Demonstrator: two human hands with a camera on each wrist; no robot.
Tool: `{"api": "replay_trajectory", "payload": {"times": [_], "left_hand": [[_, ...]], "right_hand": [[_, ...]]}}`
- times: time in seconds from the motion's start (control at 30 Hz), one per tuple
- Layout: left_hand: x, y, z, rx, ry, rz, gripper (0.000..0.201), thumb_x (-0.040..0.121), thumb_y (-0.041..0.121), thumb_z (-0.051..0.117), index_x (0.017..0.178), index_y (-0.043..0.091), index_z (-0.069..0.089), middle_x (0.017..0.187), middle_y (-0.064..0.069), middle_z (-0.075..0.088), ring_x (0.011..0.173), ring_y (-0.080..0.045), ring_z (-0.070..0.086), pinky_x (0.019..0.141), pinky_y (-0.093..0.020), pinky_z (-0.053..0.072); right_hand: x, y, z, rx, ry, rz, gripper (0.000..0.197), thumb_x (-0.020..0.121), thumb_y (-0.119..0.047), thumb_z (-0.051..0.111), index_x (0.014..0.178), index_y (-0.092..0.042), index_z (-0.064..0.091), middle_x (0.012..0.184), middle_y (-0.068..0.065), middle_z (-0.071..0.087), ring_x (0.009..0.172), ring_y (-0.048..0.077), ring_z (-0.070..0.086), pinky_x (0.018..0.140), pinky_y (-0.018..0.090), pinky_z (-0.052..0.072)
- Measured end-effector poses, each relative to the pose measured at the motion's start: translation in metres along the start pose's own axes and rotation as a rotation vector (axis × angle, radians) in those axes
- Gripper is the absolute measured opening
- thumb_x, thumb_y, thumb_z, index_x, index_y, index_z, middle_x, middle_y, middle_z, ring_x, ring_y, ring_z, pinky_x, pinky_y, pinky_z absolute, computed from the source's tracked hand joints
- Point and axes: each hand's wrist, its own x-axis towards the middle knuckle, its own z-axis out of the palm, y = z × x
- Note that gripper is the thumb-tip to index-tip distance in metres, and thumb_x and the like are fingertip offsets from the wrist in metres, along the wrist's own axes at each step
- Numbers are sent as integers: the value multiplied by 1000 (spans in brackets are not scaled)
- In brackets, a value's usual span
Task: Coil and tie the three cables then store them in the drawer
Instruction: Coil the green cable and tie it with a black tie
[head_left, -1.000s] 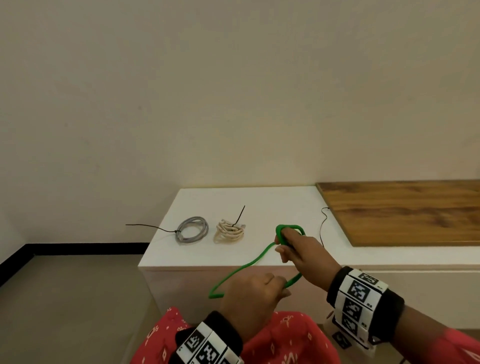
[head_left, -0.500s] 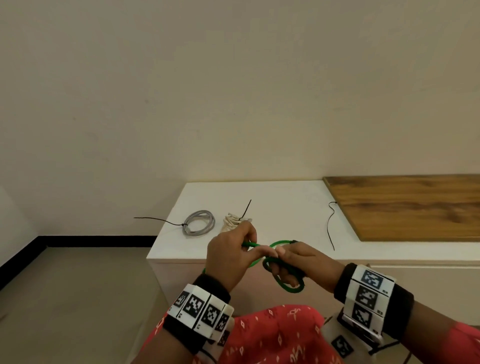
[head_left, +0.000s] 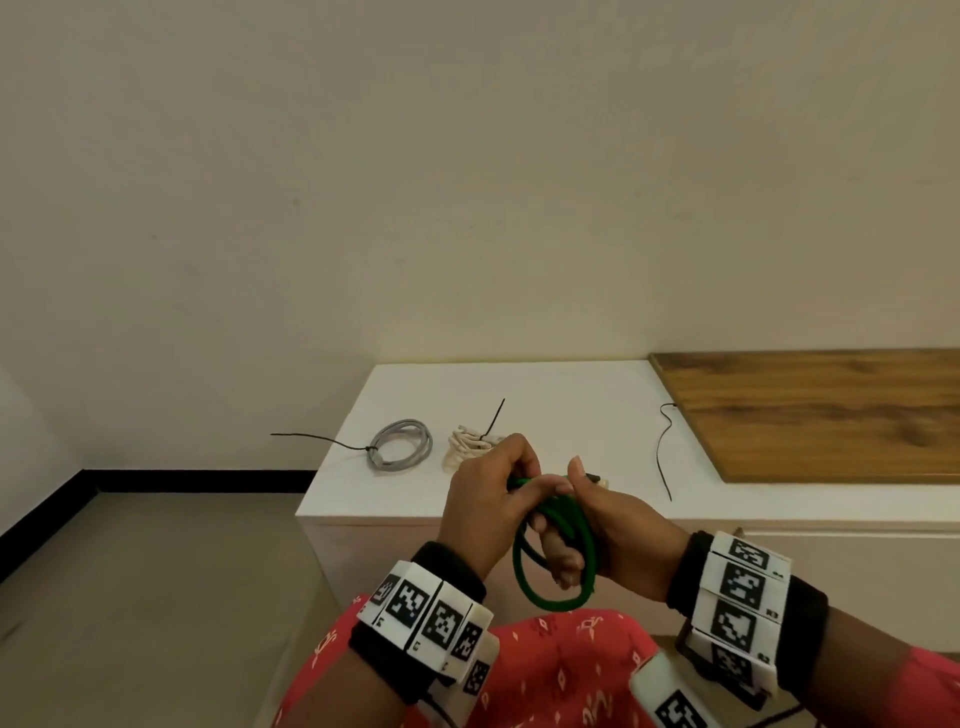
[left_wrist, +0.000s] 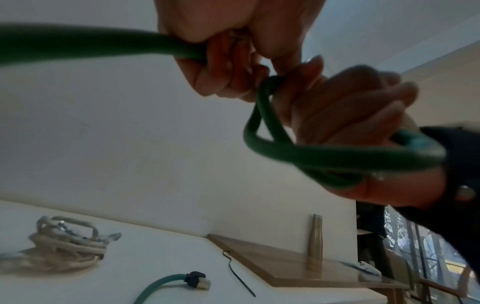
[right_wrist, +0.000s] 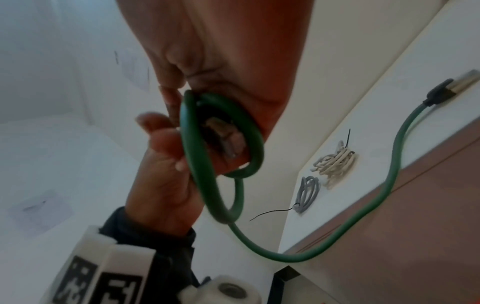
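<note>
- The green cable (head_left: 558, 551) hangs in loops between both hands, in front of the white cabinet (head_left: 571, 395); its plug end lies on the cabinet top (seen from the wrists).
- The right hand (head_left: 618, 525) curls through the loops; the left hand (head_left: 488, 499) pinches a strand at their top.
- The fingertips are partly hidden.
- Grey coil (head_left: 400, 446) and cream coil (head_left: 467, 447) sit tied on top, a loose black tie (head_left: 662, 457) nearby.

Three cables are showing: one thick green round cable (head_left: 555, 561), one coiled grey cable (head_left: 401, 445) and one bundled cream cable (head_left: 467, 446). Three thin black zip ties are lying about — one on the grey coil (head_left: 317, 439), one on the cream bundle (head_left: 492, 422), one loose (head_left: 661, 453). Two hands — left (head_left: 485, 501), right (head_left: 621, 525) — are sharing the view with one brown wooden board (head_left: 815, 410) and one white cabinet top (head_left: 561, 384).
</note>
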Motion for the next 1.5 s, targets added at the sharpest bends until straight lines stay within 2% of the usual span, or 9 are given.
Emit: {"api": "replay_trajectory", "payload": {"times": [0.4,0.63,0.77,0.9,1.0,1.1,1.27,1.33,1.5], "left_hand": [[-15,-52,-17,-243,1,-185,35,75,53,45,66,19,53,42,8,40,42,-6,37,43,-16,34],[-28,-49,7,19,-177,-84,25,94,25,37,106,37,56,54,11,48,55,-3,47,59,-14,41],[-28,-34,16,436,-196,130,55,86,44,23,127,19,50,95,-2,70,84,-15,64,72,-24,47],[-29,-26,23,759,-241,270,25,81,33,37,101,26,49,56,8,62,39,-4,53,35,-16,37],[-30,-19,33,848,-189,383,22,79,36,37,95,27,49,51,8,58,34,-5,49,31,-17,34],[-32,-13,37,868,-193,382,25,76,39,36,95,28,46,55,10,61,38,-4,52,33,-15,39],[-32,-17,31,845,-63,582,22,82,31,46,70,20,60,53,6,59,39,-10,52,33,-20,36],[-30,-14,26,844,35,590,33,82,42,47,64,19,62,49,6,58,38,-9,51,34,-19,36],[-17,-6,6,724,-18,451,33,75,60,48,75,27,45,49,8,57,40,-5,50,37,-19,37]], "right_hand": [[-13,-42,-31,603,10,-263,21,68,-30,62,64,-10,58,33,-6,39,30,7,36,37,21,37],[-14,-54,-25,649,296,-532,33,85,-38,41,77,-10,56,45,-5,40,41,10,42,47,22,47],[-10,-44,-16,363,381,-619,40,83,-45,40,91,-9,56,53,-4,46,51,11,48,55,25,44],[-2,-23,-10,-140,438,-690,49,78,-57,54,102,-15,54,57,-6,53,57,5,51,56,17,42],[-1,-10,-6,-622,551,-645,27,82,-47,40,101,-30,48,63,-12,51,62,0,53,62,9,41],[-1,-6,-9,-946,518,-468,34,87,-43,40,111,-22,49,71,-23,48,68,-7,54,66,8,39],[3,-3,-10,-1243,410,-272,25,94,-29,42,105,-7,49,95,4,66,83,20,56,77,31,44],[4,-2,-11,-1327,369,-217,26,95,-32,37,96,-7,47,88,10,63,74,20,50,66,30,39],[1,1,-24,-1081,187,-146,75,63,-87,1,69,-27,46,50,-11,46,49,3,48,52,12,34]]}}
